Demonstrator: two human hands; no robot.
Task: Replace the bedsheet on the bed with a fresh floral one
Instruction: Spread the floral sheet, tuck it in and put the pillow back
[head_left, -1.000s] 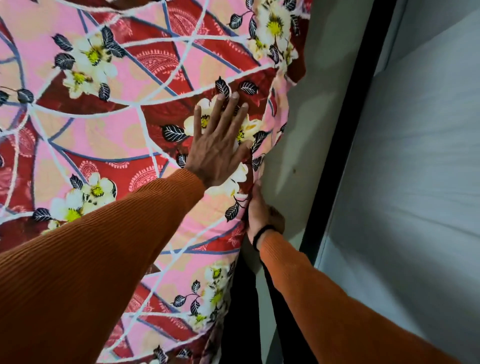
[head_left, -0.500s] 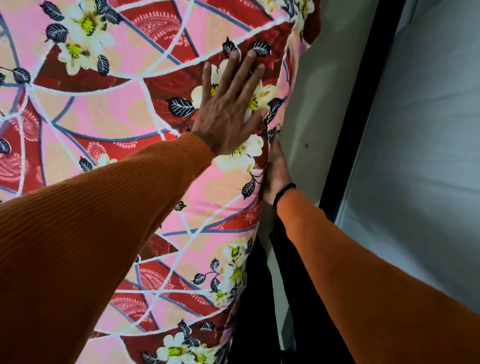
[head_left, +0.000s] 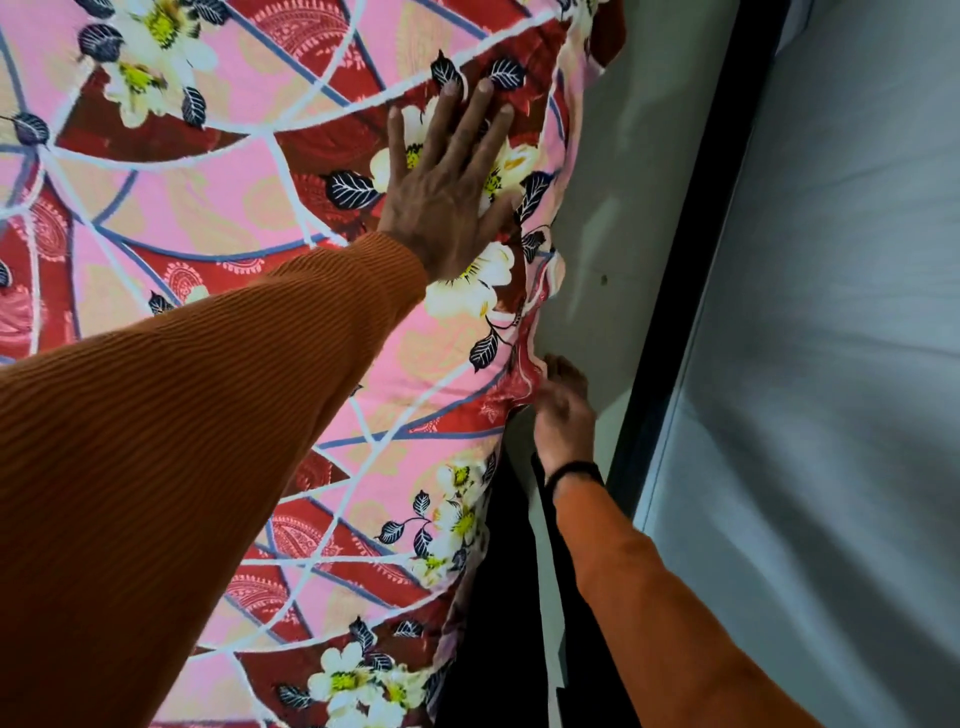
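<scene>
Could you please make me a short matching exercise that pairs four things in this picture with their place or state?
Things:
1. left hand
2. right hand
3. wristband
4. sleeves

Descriptions:
A. orange, ribbed
B. black, on the right wrist
C. flat on the floral sheet, fingers spread
D. at the sheet's edge, beside the grey wall

Pairs: 1-C, 2-D, 3-B, 4-A

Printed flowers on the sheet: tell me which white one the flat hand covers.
The white flower near the floral bedsheet's right edge, beneath the left hand's fingers; the other blooms lie uncovered.
</scene>
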